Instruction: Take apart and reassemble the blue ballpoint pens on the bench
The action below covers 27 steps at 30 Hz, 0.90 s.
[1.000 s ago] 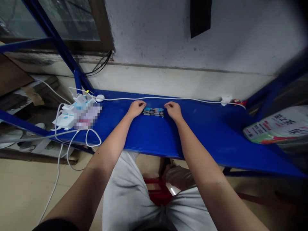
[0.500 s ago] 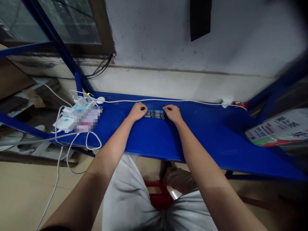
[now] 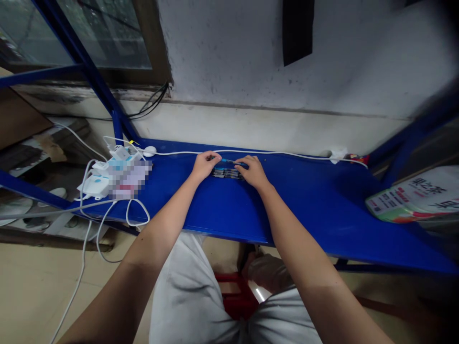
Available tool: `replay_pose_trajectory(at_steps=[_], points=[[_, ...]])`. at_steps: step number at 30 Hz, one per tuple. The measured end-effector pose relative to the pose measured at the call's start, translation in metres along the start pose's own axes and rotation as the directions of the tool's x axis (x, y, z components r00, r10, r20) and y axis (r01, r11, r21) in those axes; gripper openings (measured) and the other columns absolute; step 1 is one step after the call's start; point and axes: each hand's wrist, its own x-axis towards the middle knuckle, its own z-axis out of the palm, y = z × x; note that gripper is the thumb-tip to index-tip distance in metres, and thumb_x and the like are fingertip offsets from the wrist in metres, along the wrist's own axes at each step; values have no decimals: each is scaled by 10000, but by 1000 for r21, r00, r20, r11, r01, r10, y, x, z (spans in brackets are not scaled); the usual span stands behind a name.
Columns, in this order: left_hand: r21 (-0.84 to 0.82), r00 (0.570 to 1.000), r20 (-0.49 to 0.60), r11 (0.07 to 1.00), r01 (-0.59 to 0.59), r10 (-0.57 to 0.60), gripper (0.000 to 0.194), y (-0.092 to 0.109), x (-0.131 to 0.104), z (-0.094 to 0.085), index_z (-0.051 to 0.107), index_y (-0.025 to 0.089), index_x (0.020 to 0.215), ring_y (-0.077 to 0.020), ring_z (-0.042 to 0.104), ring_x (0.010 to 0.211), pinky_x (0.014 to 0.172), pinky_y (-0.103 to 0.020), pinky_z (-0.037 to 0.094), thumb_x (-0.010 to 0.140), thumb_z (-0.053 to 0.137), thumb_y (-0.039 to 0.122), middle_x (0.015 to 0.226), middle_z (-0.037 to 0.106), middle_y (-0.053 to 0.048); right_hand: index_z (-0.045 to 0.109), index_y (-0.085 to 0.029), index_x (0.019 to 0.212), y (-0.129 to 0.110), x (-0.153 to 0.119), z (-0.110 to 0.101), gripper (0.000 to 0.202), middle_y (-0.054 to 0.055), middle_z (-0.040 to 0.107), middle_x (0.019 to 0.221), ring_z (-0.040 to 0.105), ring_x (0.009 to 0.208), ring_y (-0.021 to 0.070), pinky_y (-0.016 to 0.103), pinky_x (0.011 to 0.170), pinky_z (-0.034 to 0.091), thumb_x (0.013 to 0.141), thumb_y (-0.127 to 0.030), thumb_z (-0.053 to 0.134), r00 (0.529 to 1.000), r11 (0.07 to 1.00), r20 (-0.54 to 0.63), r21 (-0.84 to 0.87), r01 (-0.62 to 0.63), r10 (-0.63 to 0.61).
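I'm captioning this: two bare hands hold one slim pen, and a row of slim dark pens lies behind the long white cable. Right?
Not quite: the head view shows the row of slim dark pens in front of, not behind, the long white cable.

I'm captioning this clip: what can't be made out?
All in the head view:
Held pen: partly covered by the left hand and right hand.
Other pens: print too small to read.
Package: cut off by the right edge.
Pixelated item: masked by pixel blocks.

White package (image 3: 412, 203) — "果之茶", black print.
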Motion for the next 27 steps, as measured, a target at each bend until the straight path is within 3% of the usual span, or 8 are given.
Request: replay_pose_trajectory(at_steps=[3, 6, 8, 10, 13, 15, 19, 27], points=[[-322, 998, 13, 945, 61, -60, 155, 9, -2, 5, 734, 168, 849, -144, 646, 680, 698, -280, 516, 811, 835, 280, 677, 664, -5, 821, -202, 975, -15, 0, -3, 234, 101, 771, 955, 613, 955, 270, 432, 923, 468, 925, -341, 640, 999, 991, -24, 128, 29, -26], [-535, 988, 137, 834, 135, -73, 216, 20, -6, 3, 724, 163, 880, -94, 605, 603, 557, -221, 450, 792, 872, 293, 839, 742, -46, 789, -177, 889, -30, 0, -6, 255, 32, 661, 696, 558, 701, 195, 339, 708, 434, 907, -384, 642, 996, 933, 75, 352, -75, 52], [-581, 966, 252, 789, 199, -59, 204, 28, -11, 0, 747, 167, 977, -33, 472, 473, 424, -207, 302, 843, 829, 298, 1120, 785, -106, 750, -171, 848, -38, -1, -9, 270, -32, 494, 551, 429, 548, 139, 291, 579, 347, 883, -424, 664, 973, 821, 203, 534, -202, 108], [-604, 941, 331, 752, 263, -63, 207, 35, -14, -3, 752, 175, 1059, -9, 398, 432, 393, -213, 241, 881, 791, 272, 1282, 755, -145, 704, -173, 839, -45, -2, -12, 266, -73, 379, 520, 305, 480, 102, 266, 511, 261, 873, -435, 678, 932, 656, 346, 680, -328, 107], [-618, 926, 368, 721, 314, -87, 178, 41, -18, -5, 741, 182, 1079, -1, 365, 418, 385, -215, 232, 911, 761, 236, 1318, 746, -142, 673, -175, 886, -53, -5, -15, 278, -108, 290, 524, 189, 458, 76, 248, 472, 173, 891, -452, 690, 857, 477, 513, 742, -472, 50], [-625, 928, 358, 712, 319, -101, 104, 41, -18, -4, 723, 182, 1011, 4, 346, 406, 388, -208, 235, 929, 753, 237, 1236, 775, -112, 658, -179, 901, -55, -6, -15, 296, -124, 248, 521, 145, 457, 69, 241, 462, 145, 906, -473, 696, 840, 432, 542, 751, -499, 28], [-636, 942, 318, 713, 297, -109, 106, 38, -18, 2, 678, 181, 929, 15, 324, 378, 395, -195, 235, 938, 760, 248, 1050, 785, -48, 603, -199, 838, -53, -6, -10, 323, -129, 251, 509, 143, 454, 63, 236, 457, 146, 893, -492, 727, 871, 469, 490, 766, -440, 15], [-586, 976, 146, 781, 218, -163, 164, 35, -16, 13, 646, 165, 867, 4, 368, 401, 405, -202, 255, 953, 737, 271, 980, 778, -47, 613, -201, 778, -41, -2, 6, 403, -90, 357, 506, 295, 475, 89, 251, 487, 221, 859, -583, 711, 963, 755, 246, 610, -239, 106]])
